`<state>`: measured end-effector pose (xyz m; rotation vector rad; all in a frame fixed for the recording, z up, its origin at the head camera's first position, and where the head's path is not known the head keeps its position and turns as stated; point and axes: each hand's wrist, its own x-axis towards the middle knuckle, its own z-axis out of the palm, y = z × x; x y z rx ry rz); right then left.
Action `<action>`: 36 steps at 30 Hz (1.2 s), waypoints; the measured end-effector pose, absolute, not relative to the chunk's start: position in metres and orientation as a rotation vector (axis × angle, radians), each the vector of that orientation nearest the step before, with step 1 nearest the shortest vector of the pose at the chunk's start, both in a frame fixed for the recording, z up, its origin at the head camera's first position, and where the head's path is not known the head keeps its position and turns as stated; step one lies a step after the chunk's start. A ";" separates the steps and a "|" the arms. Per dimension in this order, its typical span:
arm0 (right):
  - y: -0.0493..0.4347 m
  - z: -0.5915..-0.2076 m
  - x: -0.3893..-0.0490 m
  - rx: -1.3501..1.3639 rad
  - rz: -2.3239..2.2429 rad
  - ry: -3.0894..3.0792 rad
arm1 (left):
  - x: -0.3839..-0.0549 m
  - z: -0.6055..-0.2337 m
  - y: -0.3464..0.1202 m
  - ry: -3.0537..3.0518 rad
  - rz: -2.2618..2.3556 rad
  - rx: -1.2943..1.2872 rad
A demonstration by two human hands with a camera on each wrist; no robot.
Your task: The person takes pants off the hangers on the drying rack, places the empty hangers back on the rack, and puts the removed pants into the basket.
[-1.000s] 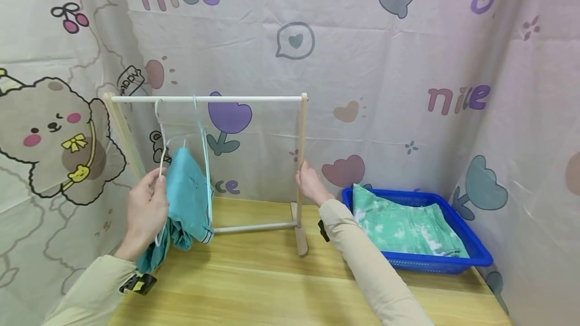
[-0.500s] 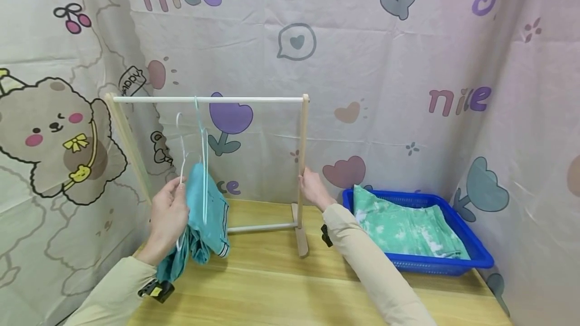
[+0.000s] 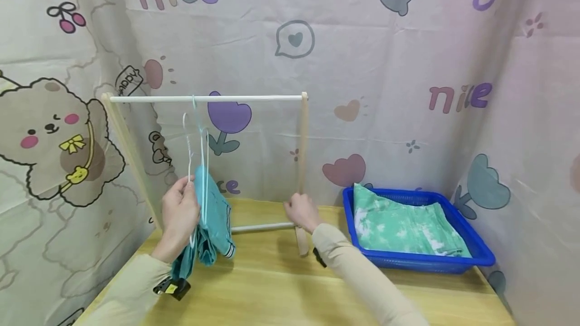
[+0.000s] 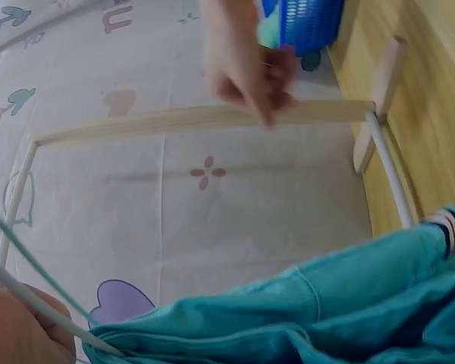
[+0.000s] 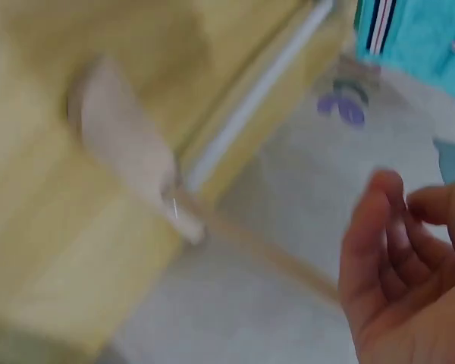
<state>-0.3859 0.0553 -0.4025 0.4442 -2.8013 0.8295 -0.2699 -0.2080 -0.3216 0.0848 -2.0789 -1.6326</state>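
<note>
My left hand [image 3: 180,217] grips the white hanger [image 3: 189,165] by its side. Folded over that hanger are teal trousers [image 3: 216,215] with a striped edge, also seen in the left wrist view. The white hook stands below the rack's top rail [image 3: 254,98], off it. A pale blue hanger [image 3: 194,107] hooks over the rail, and its lower part overlaps the trousers. My right hand [image 3: 302,210] is near the lower part of the rack's right post [image 3: 303,149]. In the right wrist view its fingers [image 5: 364,235] are loosely curled with nothing between them.
A blue basket [image 3: 417,260] with a folded green-and-white cloth [image 3: 408,225] stands at the right on the wooden table [image 3: 263,290]. The rack's lower bar [image 3: 263,227] runs low behind the trousers. A printed curtain [image 3: 376,64] surrounds the table.
My left hand has lifted the white hanger's hook off the rail and carried it and the trousers right, close to the blue hanger. My right hand has let go of the post and dropped lower.
</note>
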 end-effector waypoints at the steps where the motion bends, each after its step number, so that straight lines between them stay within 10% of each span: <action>1: 0.049 -0.409 -0.382 0.492 0.937 -2.825 | -0.269 -0.322 -0.207 -2.083 -1.612 0.102; 36: -0.076 -0.480 -0.309 0.071 3.628 -1.726 | -0.272 -0.320 -0.182 -1.743 -2.013 -0.087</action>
